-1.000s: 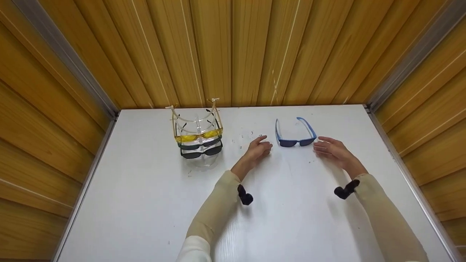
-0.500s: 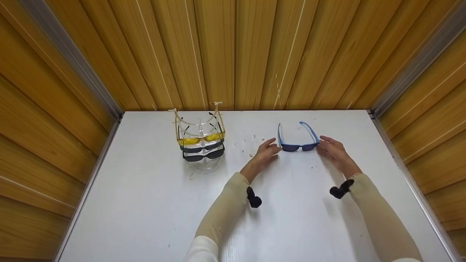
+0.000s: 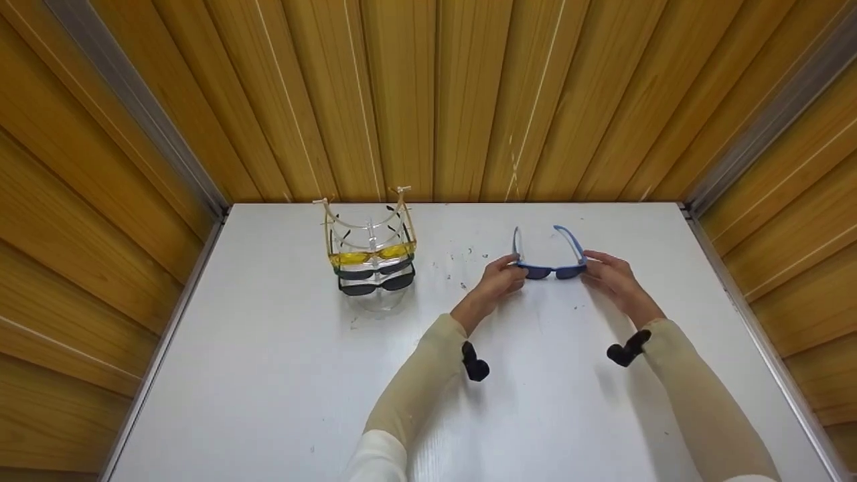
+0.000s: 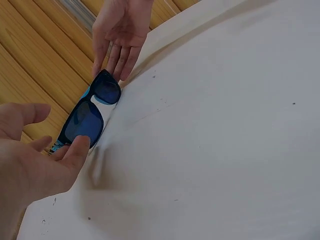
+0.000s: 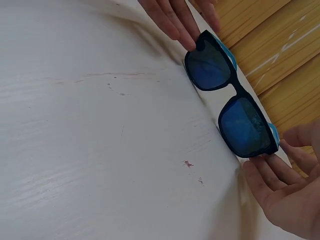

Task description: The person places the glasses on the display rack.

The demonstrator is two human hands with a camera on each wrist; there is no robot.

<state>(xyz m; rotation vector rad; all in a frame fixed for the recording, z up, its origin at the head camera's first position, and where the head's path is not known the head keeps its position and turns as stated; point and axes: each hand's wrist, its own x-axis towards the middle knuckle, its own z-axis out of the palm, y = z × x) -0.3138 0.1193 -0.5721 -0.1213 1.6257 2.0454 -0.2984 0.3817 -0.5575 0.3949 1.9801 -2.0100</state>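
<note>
A pair of blue-framed sunglasses with dark lenses stands on the white table, temples unfolded toward the back wall. My left hand is at its left hinge; fingertips touch the lens front corner in the left wrist view, the thumb held apart. On the other side, my right hand has fairly straight fingers against the right corner, with its thumb near the temple. Both lenses show in the right wrist view. The hands partly cover the outer corners of the frame.
Left of the hands, a clear display stand carries yellow glasses above two dark pairs, including the lowest black sunglasses. Wood-patterned walls enclose the back and sides of the table.
My left hand has moved right, reaching the left corner of the blue sunglasses. My right hand has closed the small gap to their right corner. The stand's glasses stay put.
</note>
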